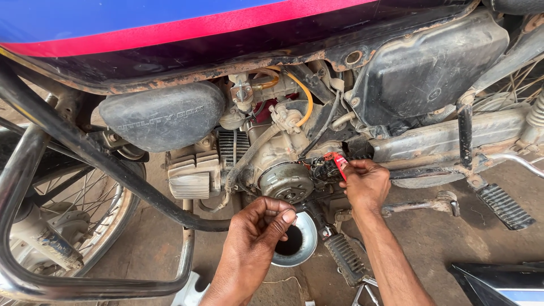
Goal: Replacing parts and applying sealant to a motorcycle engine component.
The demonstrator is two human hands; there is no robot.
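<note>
A dusty motorcycle engine [283,170] fills the middle of the view, under a blue and pink fuel tank [170,22]. My right hand [365,184] is pinched on a small red connector [340,161] among black wires just right of the round engine cover [286,182]. My left hand [258,226] hovers below the cover with thumb and forefinger pressed together; whether something tiny sits between them is unclear. Right under that hand lies a round metal cap [303,249] on the ground.
A steel crash guard [85,164] curves across the left, in front of the spoked front wheel [68,215]. A black side box [164,116] and side panel [430,68] flank the engine. Footpegs [345,258] [504,207] stick out; a dark panel [498,283] lies bottom right.
</note>
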